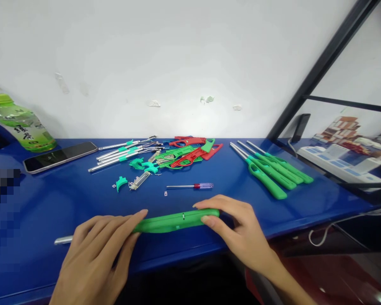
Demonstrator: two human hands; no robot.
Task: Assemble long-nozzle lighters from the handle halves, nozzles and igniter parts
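A green long-neck lighter (pixel 174 222) lies sideways between my two hands, just above the front part of the blue table. My left hand (pixel 98 245) is closed around its left part, and the silver barrel tip sticks out beyond the fingers. At the other end, the thumb and fingers of my right hand (pixel 238 228) pinch the handle. A small slot with a pale piece shows on the handle's edge. Behind it lie a screwdriver (pixel 190 186) with a clear and red handle, a tiny pale clip (pixel 165 193) and a turquoise trigger (pixel 121 183).
Several green lighters (pixel 273 169) lie at the right. Red and green casing halves (pixel 190 152) are heaped at the back, beside silver barrels (pixel 120 154). A phone (pixel 60 156) and a green bottle (pixel 22 123) stand at the left. A black frame (pixel 320 72) rises at the right.
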